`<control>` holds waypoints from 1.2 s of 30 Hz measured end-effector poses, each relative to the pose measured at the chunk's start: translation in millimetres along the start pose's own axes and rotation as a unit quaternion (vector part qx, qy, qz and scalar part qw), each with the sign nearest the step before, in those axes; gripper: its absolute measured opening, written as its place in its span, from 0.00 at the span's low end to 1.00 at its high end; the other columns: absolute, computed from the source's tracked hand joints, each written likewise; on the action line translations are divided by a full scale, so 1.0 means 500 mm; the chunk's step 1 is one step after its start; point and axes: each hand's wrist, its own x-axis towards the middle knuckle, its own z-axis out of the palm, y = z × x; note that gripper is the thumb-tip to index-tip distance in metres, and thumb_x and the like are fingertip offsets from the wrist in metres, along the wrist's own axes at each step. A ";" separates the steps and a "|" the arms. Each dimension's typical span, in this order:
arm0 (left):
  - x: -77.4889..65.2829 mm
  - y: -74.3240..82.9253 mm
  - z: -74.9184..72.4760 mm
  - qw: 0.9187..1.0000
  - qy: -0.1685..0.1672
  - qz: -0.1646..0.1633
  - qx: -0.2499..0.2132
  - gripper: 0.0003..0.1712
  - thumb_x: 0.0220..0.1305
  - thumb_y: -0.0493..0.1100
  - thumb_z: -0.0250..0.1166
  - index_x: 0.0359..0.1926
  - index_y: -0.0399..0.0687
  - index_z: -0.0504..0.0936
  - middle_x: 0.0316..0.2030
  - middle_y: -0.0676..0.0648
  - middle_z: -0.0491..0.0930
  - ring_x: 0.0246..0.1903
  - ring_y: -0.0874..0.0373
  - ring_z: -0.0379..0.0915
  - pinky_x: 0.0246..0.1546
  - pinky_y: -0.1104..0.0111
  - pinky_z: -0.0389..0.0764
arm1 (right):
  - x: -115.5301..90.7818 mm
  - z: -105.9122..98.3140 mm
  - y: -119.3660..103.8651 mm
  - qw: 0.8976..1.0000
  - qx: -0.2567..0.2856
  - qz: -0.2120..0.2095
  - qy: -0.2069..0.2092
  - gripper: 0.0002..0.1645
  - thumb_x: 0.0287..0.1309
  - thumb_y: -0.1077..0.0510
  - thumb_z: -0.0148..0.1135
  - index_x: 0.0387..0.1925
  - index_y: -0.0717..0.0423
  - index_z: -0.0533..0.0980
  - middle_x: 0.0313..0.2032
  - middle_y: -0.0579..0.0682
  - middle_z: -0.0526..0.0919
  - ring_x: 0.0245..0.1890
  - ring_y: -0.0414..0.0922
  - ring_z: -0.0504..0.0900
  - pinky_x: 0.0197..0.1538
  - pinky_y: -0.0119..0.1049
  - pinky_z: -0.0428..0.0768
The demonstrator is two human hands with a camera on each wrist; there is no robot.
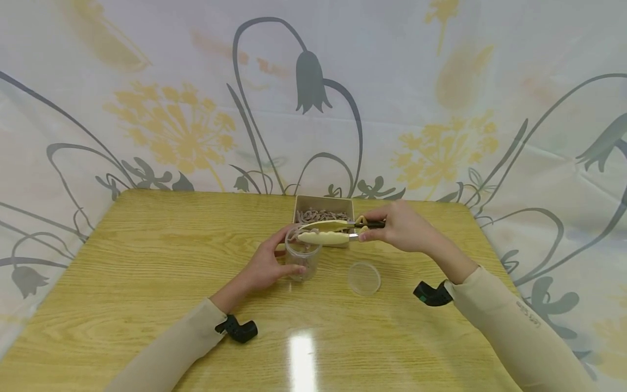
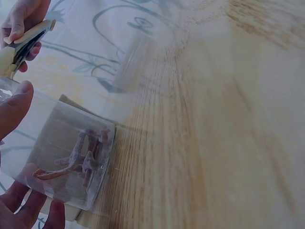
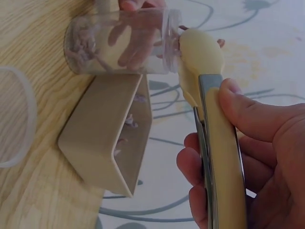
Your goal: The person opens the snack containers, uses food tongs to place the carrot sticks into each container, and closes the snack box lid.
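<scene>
My left hand [image 1: 262, 268] grips a clear round plastic jar [image 1: 309, 260] from its left side, thumb across the front. Several thin brownish-mauve strips [image 2: 88, 155] lie at the jar's bottom. In my right hand [image 1: 405, 227] is a pair of tongs [image 1: 325, 238] with pale yellow heads and metal arms. The heads are level with the jar's mouth, overlapping its rim in the head view. Ends of a brownish strip poke out around the tong heads [image 3: 202, 52] in the right wrist view. Just behind the jar stands a beige rectangular box [image 3: 97, 131] holding more strips [image 1: 320, 216].
A clear round lid [image 1: 364, 279] lies flat on the wooden table [image 1: 161, 261], right of the jar and in front of the box. Behind the table's far edge hangs a pale flower-patterned cloth [image 1: 274, 125]. Each wrist carries a small black camera [image 1: 240, 329].
</scene>
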 end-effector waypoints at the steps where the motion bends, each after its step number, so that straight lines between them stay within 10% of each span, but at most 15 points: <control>1: 0.001 0.000 0.000 1.000 0.000 -0.002 -0.001 0.53 0.49 0.33 0.79 0.74 0.50 0.62 0.65 0.42 0.70 0.63 0.44 0.67 0.60 0.48 0.74 | 0.000 0.000 0.001 1.000 -0.002 0.002 -0.002 0.16 0.57 0.52 0.73 0.45 0.56 0.86 0.24 0.41 0.83 0.13 0.34 0.55 0.22 0.32 0.59; 14: -0.011 0.073 -0.006 1.000 -0.007 -0.003 -0.002 0.50 0.50 0.28 0.76 0.73 0.35 0.61 0.64 0.36 0.69 0.62 0.39 0.67 0.59 0.47 0.74 | 0.000 -0.002 -0.011 0.999 -0.041 -0.004 -0.005 0.23 0.53 0.53 0.76 0.49 0.61 0.84 0.29 0.46 0.86 0.16 0.37 0.68 0.26 0.35 0.69; 26: -0.013 0.077 -0.006 1.000 -0.004 -0.004 -0.005 0.50 0.50 0.28 0.77 0.72 0.38 0.62 0.60 0.33 0.71 0.61 0.36 0.68 0.59 0.45 0.74 | 0.001 -0.003 -0.013 0.998 -0.060 -0.028 -0.013 0.12 0.56 0.51 0.74 0.36 0.53 0.83 0.19 0.38 0.75 0.16 0.36 0.66 0.25 0.34 0.66; 36: -0.017 0.078 -0.005 1.000 -0.007 -0.008 0.003 0.51 0.51 0.29 0.76 0.74 0.38 0.60 0.62 0.32 0.70 0.61 0.37 0.68 0.59 0.44 0.73 | 0.001 0.000 -0.011 0.999 -0.049 -0.009 -0.015 0.27 0.55 0.50 0.75 0.51 0.61 0.81 0.30 0.45 0.85 0.19 0.36 0.74 0.28 0.36 0.72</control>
